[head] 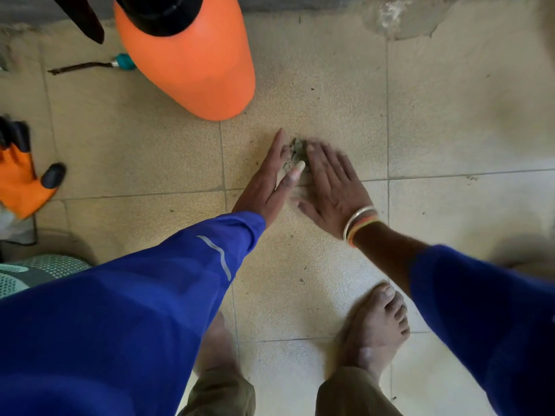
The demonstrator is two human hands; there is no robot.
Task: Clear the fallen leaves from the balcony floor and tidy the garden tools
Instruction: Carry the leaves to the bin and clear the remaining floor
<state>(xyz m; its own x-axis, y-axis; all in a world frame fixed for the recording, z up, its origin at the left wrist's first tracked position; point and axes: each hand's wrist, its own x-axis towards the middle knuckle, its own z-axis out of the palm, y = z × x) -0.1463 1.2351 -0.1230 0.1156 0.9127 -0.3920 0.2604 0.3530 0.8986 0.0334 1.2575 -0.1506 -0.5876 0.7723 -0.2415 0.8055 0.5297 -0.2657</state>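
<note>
A small heap of grey-green leaf bits and dirt [297, 150] lies on the beige tiled floor [330, 94]. My left hand [270, 178] stands on its edge with straight fingers, touching the heap from the left. My right hand [333, 184] lies flat with straight fingers, pressing against the heap from the right and partly covering it. Bangles circle my right wrist. An orange spray bottle with a black cap [186, 52] stands just beyond my hands. A small tool with a teal handle [90, 66] lies on the floor behind it.
An orange and black work glove [24, 178] sits at the left edge above a white bag. A green patterned object [36, 271] is at the lower left. My bare feet [375, 325] stand on the tiles below my hands. Small specks of debris dot the floor.
</note>
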